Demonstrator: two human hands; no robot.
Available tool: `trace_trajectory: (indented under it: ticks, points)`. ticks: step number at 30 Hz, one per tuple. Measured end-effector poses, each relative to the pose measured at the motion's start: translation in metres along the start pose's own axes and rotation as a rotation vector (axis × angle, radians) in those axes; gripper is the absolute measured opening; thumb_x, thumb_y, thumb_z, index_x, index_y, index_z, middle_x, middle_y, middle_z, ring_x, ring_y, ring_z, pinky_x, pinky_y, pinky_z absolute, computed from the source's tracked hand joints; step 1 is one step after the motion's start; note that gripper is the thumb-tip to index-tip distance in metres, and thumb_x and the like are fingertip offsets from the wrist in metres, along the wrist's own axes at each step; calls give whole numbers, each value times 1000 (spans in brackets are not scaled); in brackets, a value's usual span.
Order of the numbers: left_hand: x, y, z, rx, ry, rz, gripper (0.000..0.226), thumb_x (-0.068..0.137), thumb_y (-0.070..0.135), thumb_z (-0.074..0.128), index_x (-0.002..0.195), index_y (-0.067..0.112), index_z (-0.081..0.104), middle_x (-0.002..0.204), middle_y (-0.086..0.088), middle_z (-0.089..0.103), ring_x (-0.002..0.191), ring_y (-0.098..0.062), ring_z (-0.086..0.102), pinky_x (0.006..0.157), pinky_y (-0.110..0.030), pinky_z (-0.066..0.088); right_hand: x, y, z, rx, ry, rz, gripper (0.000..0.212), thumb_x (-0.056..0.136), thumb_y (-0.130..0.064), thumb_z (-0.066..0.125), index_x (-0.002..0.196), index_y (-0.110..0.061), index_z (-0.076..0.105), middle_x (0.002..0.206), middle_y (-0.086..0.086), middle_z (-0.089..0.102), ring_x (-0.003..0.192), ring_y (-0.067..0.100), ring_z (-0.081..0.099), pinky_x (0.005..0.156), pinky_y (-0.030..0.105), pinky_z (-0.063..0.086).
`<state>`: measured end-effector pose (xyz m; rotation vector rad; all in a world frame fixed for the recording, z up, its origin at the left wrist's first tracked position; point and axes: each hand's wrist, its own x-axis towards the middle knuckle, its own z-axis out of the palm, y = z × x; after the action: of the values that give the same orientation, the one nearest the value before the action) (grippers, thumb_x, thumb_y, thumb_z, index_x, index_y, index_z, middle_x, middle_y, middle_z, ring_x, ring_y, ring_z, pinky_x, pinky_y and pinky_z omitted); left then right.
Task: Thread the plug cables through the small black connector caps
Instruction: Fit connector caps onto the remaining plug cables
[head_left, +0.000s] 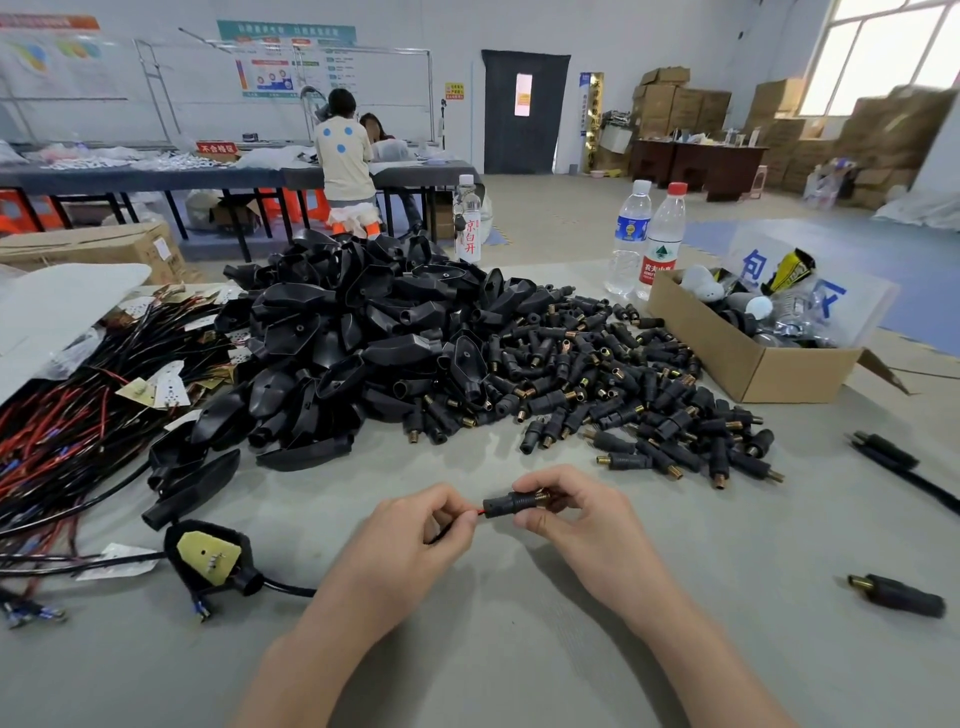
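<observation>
My right hand (576, 514) grips a small black connector cap (506, 504) with a brass threaded end, held level above the table. My left hand (415, 535) pinches a thin red wire (475, 513) whose tip meets the cap's left opening. The black cable (291, 588) runs from under my left hand to an open black plug shell holding a yellow circuit board (208, 556). A heap of more small connector caps (623, 384) lies beyond my hands.
A pile of larger black plug shells (353, 332) sits mid-table, and bundled red and black cables (67, 426) lie at left. A cardboard box (748, 353) and water bottles (647, 234) stand at back right. Two finished connectors on cables (898, 595) lie at right.
</observation>
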<state>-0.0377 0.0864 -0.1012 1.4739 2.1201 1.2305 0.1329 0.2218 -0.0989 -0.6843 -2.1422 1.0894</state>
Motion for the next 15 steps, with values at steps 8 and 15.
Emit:
trace_trajectory:
  ticks: [8, 15]
  points:
    - [1, 0, -1, -23, -19, -53, 11, 91, 43, 59, 86, 38, 67, 51, 14, 44, 51, -6, 38, 56, -32, 36, 0, -2, 2, 38, -16, 2, 34, 80, -25, 82, 96, -50, 67, 97, -24, 70, 94, -2, 63, 81, 7, 44]
    - [4, 2, -5, -71, 8, -72, 5, 92, 36, 68, 90, 40, 68, 68, 9, 59, 58, -4, 46, 64, -29, 45, 2, 0, 2, 85, -44, 56, 32, 80, -25, 82, 96, -49, 69, 97, -19, 72, 91, 2, 66, 81, 17, 51]
